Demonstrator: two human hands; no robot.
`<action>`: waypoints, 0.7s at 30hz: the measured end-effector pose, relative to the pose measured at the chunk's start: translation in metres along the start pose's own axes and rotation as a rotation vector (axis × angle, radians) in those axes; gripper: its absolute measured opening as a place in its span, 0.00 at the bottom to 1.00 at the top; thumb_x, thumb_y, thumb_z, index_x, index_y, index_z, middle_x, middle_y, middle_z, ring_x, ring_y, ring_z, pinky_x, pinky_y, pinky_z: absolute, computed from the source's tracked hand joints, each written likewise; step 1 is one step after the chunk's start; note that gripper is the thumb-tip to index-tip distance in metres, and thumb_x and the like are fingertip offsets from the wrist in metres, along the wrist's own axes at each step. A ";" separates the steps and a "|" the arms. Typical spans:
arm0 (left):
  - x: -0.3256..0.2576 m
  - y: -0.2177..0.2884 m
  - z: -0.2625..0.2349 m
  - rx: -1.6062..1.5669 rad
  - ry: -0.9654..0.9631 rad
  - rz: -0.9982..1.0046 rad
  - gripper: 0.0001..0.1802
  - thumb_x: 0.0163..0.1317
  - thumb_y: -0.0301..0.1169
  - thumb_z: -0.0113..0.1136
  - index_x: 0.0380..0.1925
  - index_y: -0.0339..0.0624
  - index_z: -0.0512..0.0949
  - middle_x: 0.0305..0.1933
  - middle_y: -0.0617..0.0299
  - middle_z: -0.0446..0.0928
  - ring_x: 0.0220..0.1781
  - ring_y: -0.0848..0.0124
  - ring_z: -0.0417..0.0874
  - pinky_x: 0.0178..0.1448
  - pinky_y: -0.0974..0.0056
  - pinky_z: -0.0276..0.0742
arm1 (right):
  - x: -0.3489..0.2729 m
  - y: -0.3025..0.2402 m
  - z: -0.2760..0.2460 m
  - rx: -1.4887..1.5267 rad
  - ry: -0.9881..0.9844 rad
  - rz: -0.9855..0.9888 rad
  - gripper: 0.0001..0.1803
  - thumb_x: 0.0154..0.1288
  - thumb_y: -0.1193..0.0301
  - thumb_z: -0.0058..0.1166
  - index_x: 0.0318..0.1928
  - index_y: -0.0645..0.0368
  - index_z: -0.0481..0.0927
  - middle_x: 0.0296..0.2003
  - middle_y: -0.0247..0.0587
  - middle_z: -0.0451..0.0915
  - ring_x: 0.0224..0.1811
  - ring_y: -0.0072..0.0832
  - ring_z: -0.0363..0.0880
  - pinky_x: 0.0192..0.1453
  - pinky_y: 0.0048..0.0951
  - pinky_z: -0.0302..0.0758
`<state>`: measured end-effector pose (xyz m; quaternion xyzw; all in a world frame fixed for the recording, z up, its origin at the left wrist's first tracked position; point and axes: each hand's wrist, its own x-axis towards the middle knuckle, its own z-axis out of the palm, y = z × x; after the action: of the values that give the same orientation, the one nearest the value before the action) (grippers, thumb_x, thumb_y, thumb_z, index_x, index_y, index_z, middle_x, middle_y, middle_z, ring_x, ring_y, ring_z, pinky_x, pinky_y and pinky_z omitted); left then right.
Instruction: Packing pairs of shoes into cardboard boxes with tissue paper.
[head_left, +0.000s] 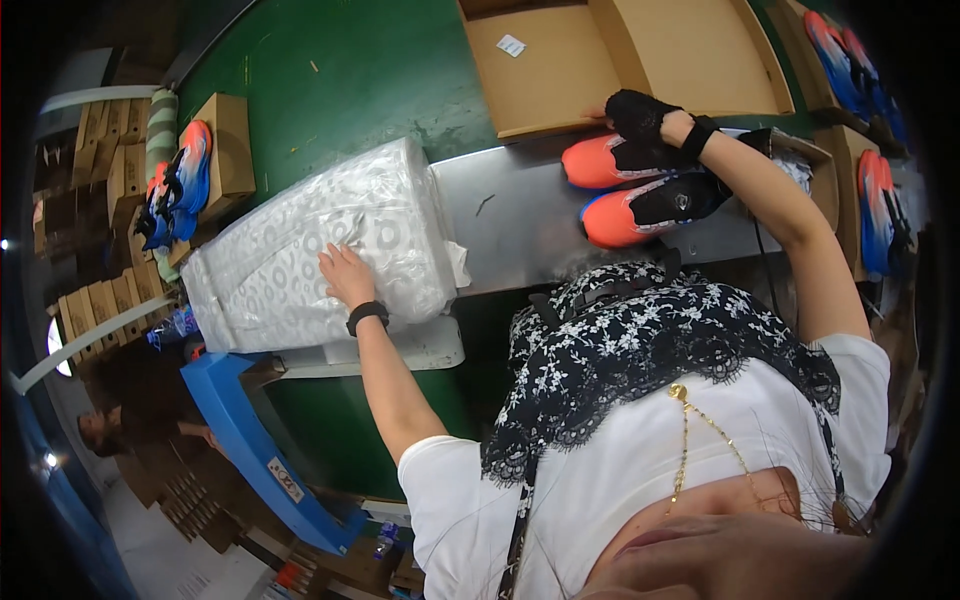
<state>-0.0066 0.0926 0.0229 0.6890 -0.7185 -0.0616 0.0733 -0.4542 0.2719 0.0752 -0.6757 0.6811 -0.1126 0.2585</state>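
Observation:
My left hand [346, 272] lies on a thick stack of white patterned tissue paper [300, 250] on the metal table, fingers pinching the top sheet. My right hand [640, 118], in a black fingerless glove, rests on the near one of two orange-and-black sneakers [610, 215] lying side by side on the metal table [510, 220]. The gloved fingers touch the edge of an open cardboard shoe box [560, 70] just beyond the shoes.
A green conveyor belt [350, 70] carries another cardboard box with blue-orange sneakers [180, 180] at the left. More sneakers in boxes [880, 210] sit at the right. Flat cardboard boxes [100, 160] are stacked at far left. Another person [110, 430] is at lower left beside a blue frame [240, 430].

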 end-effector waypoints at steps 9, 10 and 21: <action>-0.013 0.052 -0.151 -1.098 0.097 0.036 0.19 0.63 0.36 0.40 0.37 0.29 0.72 0.39 0.55 0.73 0.39 0.69 0.74 0.42 0.65 0.68 | -0.005 -0.014 -0.005 0.036 -0.017 0.045 0.33 0.33 0.75 0.51 0.50 0.56 0.69 0.20 0.46 0.71 0.24 0.36 0.71 0.29 0.31 0.68; -0.020 0.079 -0.173 -1.273 0.044 0.071 0.18 0.62 0.35 0.40 0.38 0.29 0.72 0.39 0.55 0.73 0.39 0.70 0.74 0.42 0.66 0.69 | -0.007 -0.014 -0.001 -0.037 0.012 -0.004 0.35 0.32 0.75 0.52 0.51 0.57 0.68 0.21 0.47 0.72 0.26 0.39 0.73 0.30 0.32 0.69; -0.041 0.288 -0.224 -1.660 -0.433 0.475 0.16 0.63 0.36 0.38 0.40 0.34 0.69 0.36 0.57 0.74 0.35 0.72 0.75 0.36 0.65 0.74 | -0.035 -0.177 -0.073 1.052 0.388 -0.229 0.36 0.49 0.61 0.59 0.56 0.63 0.59 0.46 0.45 0.72 0.47 0.27 0.71 0.49 0.28 0.68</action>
<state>-0.2453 0.1490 0.2970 0.2198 -0.5641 -0.6746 0.4223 -0.3405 0.2805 0.2326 -0.4925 0.4907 -0.5857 0.4166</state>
